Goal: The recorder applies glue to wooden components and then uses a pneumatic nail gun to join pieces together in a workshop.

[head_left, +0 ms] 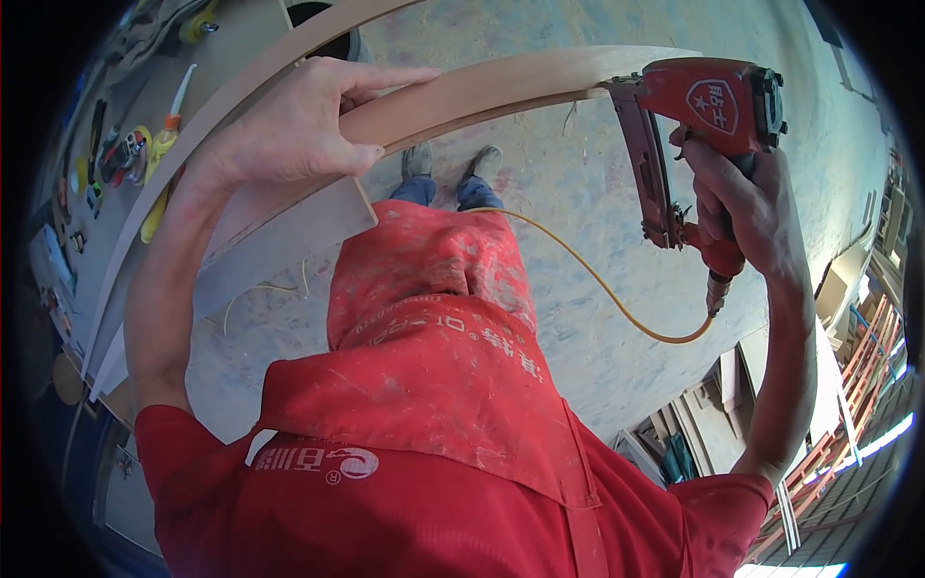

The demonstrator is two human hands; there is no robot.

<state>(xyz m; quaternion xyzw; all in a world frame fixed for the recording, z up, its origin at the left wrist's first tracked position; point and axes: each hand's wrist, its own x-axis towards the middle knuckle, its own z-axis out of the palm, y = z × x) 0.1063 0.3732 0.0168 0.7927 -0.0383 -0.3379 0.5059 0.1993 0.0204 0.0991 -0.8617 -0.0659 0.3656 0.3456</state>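
Red apron nearest; left hand on wooden strip; right hand around nail gun

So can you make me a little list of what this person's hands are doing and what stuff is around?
left hand: presses on top of a curved wooden strip
right hand: grips a red nail gun
nail gun nose: set against the strip's end
hose: yellow hose hangs from the gun's handle
clothing: red apron with white dust
workbench: at left, with tools on it
floor: grey and dusty
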